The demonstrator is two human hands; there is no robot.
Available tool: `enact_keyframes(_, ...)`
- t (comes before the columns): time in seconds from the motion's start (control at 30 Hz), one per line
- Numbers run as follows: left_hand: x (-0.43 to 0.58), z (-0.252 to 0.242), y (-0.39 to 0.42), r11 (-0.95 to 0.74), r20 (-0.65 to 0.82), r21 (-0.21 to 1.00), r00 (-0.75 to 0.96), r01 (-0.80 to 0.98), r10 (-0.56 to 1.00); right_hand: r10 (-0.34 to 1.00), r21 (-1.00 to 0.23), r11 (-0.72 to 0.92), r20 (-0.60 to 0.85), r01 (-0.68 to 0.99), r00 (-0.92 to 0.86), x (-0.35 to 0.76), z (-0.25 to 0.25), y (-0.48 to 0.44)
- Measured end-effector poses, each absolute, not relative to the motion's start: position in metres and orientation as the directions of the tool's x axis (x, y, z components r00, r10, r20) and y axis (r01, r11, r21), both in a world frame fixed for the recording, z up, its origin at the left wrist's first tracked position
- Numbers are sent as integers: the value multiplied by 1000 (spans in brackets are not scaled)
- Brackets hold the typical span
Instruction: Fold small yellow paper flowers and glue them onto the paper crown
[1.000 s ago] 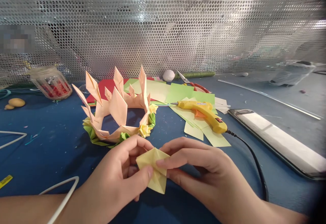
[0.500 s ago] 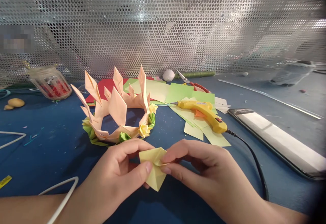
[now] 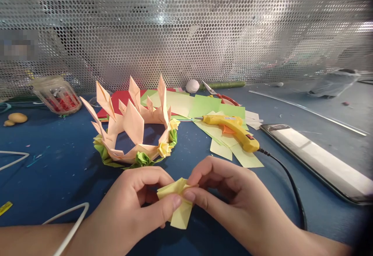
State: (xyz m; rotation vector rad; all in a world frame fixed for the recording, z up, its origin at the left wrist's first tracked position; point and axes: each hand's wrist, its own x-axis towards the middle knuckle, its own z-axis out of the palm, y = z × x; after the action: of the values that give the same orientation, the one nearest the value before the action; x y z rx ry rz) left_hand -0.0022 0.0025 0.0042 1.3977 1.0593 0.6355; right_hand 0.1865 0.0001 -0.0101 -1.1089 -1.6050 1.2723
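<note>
Behind, a perforated metal screen [image 3: 175, 23] lines the blue tabletop's [image 3: 64, 143] far edge; paper crown [image 3: 134, 122] and hot-glue gun [image 3: 240, 133] lie nearer; left hand [image 3: 136, 201] and right hand [image 3: 236, 197] pinch yellow paper [image 3: 182, 214].

Paper crown [image 3: 133, 128]: upright spikes block low passes over it. Left of crown: open bench [image 3: 64, 147], passable, jar [image 3: 60, 97] farther back. Right of crown: narrow gap, then glue gun [image 3: 244, 136] on paper sheets [image 3: 247, 159], phone [image 3: 317, 162] beyond. Behind crown: perforated panel [image 3: 163, 34] walls off. Crown front: left hand [image 3: 141, 203], right hand [image 3: 236, 194].
</note>
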Motion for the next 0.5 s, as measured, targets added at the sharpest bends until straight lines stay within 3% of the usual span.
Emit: enact_keyframes(0.5,-3,4,1,161,-254,954,397,253,882,948,-961,49,-42,274,-317,186,-11,1)
